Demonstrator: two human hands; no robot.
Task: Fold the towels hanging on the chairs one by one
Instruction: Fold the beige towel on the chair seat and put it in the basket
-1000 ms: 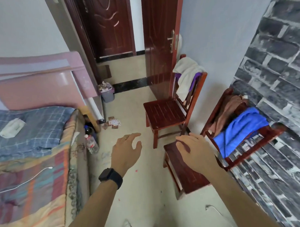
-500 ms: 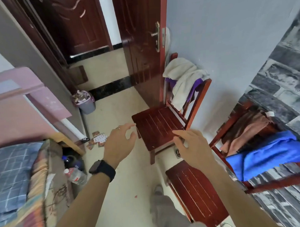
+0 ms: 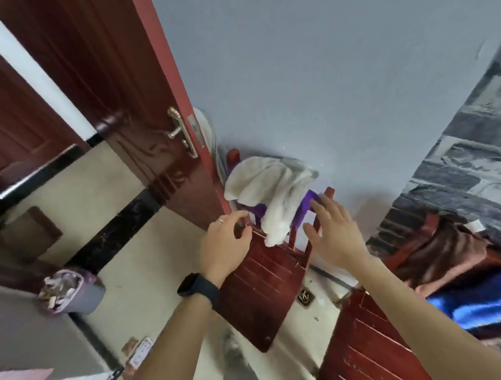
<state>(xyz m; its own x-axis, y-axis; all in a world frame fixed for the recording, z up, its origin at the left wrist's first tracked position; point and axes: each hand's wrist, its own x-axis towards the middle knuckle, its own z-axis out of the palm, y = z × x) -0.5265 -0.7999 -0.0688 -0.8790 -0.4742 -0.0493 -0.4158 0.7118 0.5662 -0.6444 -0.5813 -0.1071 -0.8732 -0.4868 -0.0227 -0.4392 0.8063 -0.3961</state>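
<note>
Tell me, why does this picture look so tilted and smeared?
Head view: the wide lens bends the door edge, and the scene leans; the blue towel and the bin at the edges are smeared by blur; the white towel in the middle is sharper; glare streaks the glossy door.

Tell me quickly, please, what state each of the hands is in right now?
Left hand: open, fingers loosely curved, holding nothing.
Right hand: open, fingers spread, by the purple towel.

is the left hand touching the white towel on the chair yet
Apart. In the head view, a strip of the red chair shows between the left hand and the hanging end of the white towel.
</note>
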